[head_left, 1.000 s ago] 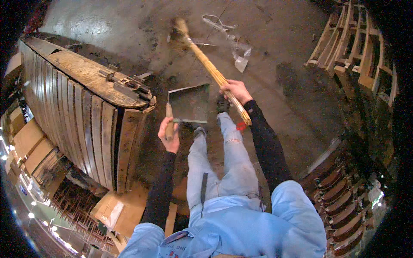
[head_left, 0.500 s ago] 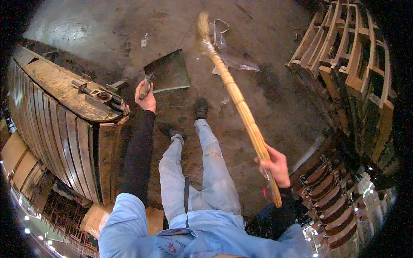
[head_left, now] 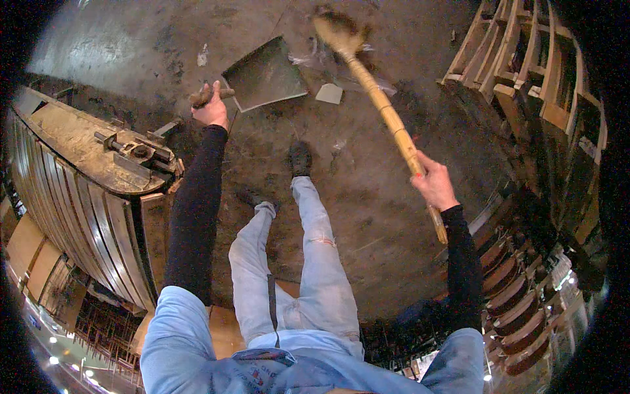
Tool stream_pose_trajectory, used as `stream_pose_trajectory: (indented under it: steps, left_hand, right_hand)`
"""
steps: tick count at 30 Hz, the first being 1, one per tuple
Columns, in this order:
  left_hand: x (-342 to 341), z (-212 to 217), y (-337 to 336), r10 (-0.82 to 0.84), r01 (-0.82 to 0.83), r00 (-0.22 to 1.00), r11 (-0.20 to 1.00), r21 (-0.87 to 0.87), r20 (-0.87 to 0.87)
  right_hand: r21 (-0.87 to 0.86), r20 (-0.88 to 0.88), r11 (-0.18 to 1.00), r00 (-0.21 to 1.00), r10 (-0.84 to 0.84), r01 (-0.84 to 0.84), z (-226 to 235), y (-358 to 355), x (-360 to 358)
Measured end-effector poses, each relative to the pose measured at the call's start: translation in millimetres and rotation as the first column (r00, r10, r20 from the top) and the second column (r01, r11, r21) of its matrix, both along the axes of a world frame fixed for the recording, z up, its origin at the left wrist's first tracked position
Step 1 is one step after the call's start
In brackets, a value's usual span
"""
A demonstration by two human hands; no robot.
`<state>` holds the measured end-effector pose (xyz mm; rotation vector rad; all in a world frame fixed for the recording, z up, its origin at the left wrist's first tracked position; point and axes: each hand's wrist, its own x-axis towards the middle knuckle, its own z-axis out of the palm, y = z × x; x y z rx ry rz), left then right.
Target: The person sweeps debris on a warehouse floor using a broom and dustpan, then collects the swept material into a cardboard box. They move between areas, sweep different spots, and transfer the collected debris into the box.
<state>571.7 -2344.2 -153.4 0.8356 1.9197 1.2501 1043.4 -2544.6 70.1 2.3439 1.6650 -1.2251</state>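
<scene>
Dusty concrete floor (head_left: pixel 367 197), workshop setting. Left hand (head_left: pixel 211 110) fist-wrapped around handle of metal dustpan (head_left: pixel 266 73), pan empty, resting on floor ahead. Right hand (head_left: pixel 433 185) clenched round wooden broom (head_left: pixel 380 108), bristles down by plastic scraps (head_left: pixel 328 93) just beside the pan. Stacked wooden frames (head_left: pixel 525 85) right.

stacked curved wooden slats (head_left: pixel 72 197); wooden frames (head_left: pixel 525 79); concrete floor (head_left: pixel 367 190)

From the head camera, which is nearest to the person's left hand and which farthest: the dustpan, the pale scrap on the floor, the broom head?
1. Dustpan: the left hand grips its handle, pan just to the right.
2. Pale scrap: on the floor, right of the pan.
3. Broom head: up and to the right, farthest.
</scene>
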Motion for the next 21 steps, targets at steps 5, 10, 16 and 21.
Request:
stream_pose_trajectory:
  steps: [5, 10, 16, 21]
  left_hand:
    - [3.9, -19.2, 6.9, 0.043, -0.346, 0.502, 0.925, 0.155, 0.864]
    - [-16.1, -12.8, -12.0, -0.224, 0.044, 0.732, 0.958, 0.284, 0.644]
    - [-8.6, 0.5, -35.4, -0.346, 0.317, 0.877, 0.938, 0.139, 0.333]
    - [9.0, 6.7, -48.4, -0.546, 0.508, 0.825, 0.830, 0.231, 0.147]
  right_hand:
    - [-0.132, -0.226, 0.990, 0.974, 0.007, -0.038, 54.4, -55.1, -32.9]
    - [-0.250, -0.298, 0.938, 0.903, -0.310, 0.239, 132.9, -122.1, -52.7]
    - [-0.170, -0.151, 0.767, 0.753, -0.641, 0.619, 142.9, -172.3, -73.7]
    - [-0.260, -0.190, 0.639, 0.610, -0.769, 0.724, 66.3, -163.2, -70.2]
